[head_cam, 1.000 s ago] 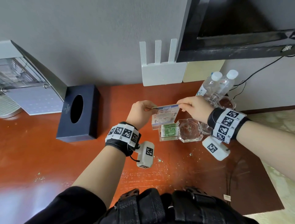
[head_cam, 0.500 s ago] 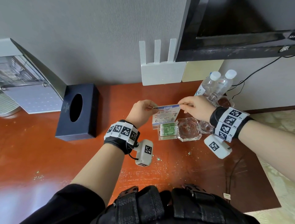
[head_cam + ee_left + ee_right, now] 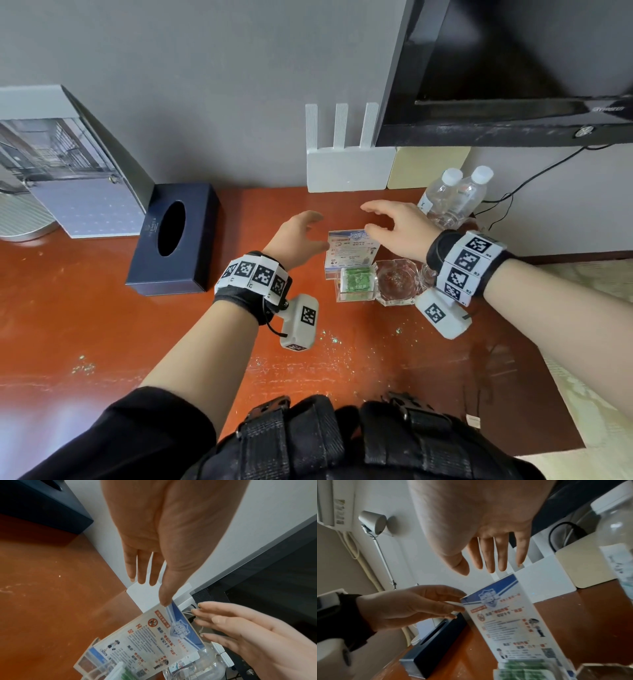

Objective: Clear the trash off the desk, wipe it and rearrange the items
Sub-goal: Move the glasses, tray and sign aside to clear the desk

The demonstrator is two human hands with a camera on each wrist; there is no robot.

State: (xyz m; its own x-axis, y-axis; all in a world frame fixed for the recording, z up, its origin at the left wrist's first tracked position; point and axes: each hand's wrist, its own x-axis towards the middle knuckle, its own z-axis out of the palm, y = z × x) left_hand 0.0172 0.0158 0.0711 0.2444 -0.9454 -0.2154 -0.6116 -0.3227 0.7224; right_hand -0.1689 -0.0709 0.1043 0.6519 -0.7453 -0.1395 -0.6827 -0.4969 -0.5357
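A printed sign card in a clear stand sits upright on the red-brown desk, behind a clear holder of green packets and a glass ashtray. My left hand hovers at the card's left side with its fingers spread. In the left wrist view the thumb tip is at the card's top corner. My right hand hovers above the card's right side, fingers straight, holding nothing. Small crumbs are scattered on the desk in front.
A dark tissue box lies to the left, with a lamp base and mirror beyond it. A white router leans on the wall. Two water bottles stand at the right under a black TV.
Both hands pinched the card's top edge before. Now they have let go and spread open, and the card stands on its own.
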